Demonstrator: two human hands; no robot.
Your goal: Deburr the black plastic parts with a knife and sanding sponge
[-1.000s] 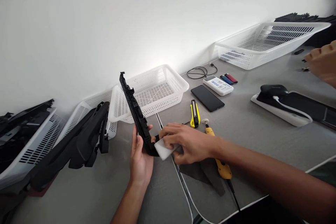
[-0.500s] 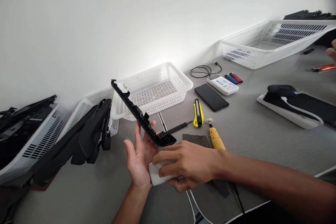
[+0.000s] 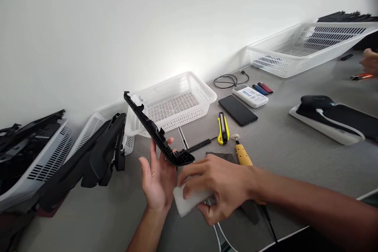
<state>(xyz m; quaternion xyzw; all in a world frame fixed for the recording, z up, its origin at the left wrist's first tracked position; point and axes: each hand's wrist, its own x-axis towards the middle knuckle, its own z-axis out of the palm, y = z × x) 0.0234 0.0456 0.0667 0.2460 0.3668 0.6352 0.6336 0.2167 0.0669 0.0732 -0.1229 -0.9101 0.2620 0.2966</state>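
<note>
The left hand [image 3: 156, 179] is open, palm up, with its fingers spread. A long black plastic part [image 3: 153, 132] rests against the fingertips and leans up and away to the left. Its low end bends into a short foot just above the right hand. How it is held is hard to see, because the fingers sit behind it.

The right hand [image 3: 220, 185] is curled around a white sponge block [image 3: 187, 201]. Only 1 end of the block shows; fingers cover the rest. The hand is a bit blurred.

Behind the right hand lies a dark cloth [image 3: 221, 156], mostly hidden. A yellow tool [image 3: 242, 154] pokes out past the wrist, and its lower half is covered by the arm. A yellow and black knife [image 3: 223, 128] lies just beyond it.

A white basket [image 3: 173, 104] sits behind the black part. To the left, more black parts [image 3: 91, 157] lean on another white basket [image 3: 50, 157]. A black phone [image 3: 238, 110] lies near the knife.

At the far right edge, another person's hand [image 3: 370, 62] is cut off and blurry.
</note>
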